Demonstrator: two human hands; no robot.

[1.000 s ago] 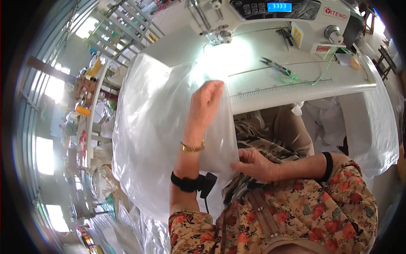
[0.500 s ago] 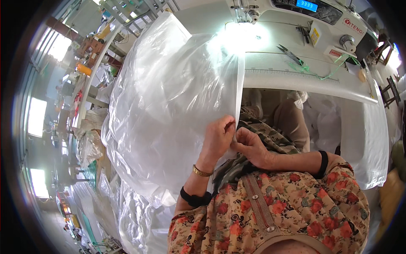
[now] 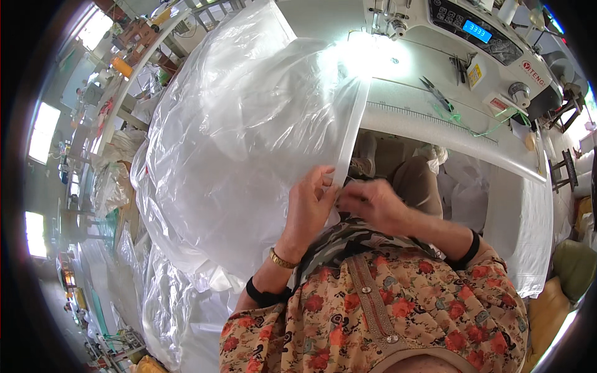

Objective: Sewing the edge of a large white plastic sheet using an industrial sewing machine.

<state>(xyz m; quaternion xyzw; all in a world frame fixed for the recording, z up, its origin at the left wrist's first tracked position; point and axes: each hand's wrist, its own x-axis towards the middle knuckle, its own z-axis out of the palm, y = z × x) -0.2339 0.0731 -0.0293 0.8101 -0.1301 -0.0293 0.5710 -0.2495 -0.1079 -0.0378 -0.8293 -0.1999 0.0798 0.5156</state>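
A large translucent plastic sheet [image 3: 230,137] spreads over the left side of the sewing table and hangs toward my lap. Its white folded edge [image 3: 353,121] runs from the lit sewing machine head [image 3: 387,25] down to my hands. My left hand [image 3: 311,202] is closed on this edge near its lower end, thumb and fingers together. Just right of it, my right hand [image 3: 376,202] is beside the edge; motion smears its fingers, so I cannot see whether they grip the sheet.
On the white sewing table [image 3: 429,127], thread snips [image 3: 437,93] lie near green thread [image 3: 494,130]. A small white box [image 3: 479,73] stands by the machine body. White material [image 3: 519,230] hangs at right. More crumpled plastic [image 3: 180,304] lies at lower left.
My right hand has come away from its pinch close to the left hand and is moving. My left fingers have shifted slightly along the edge. The whole view has tilted a little.
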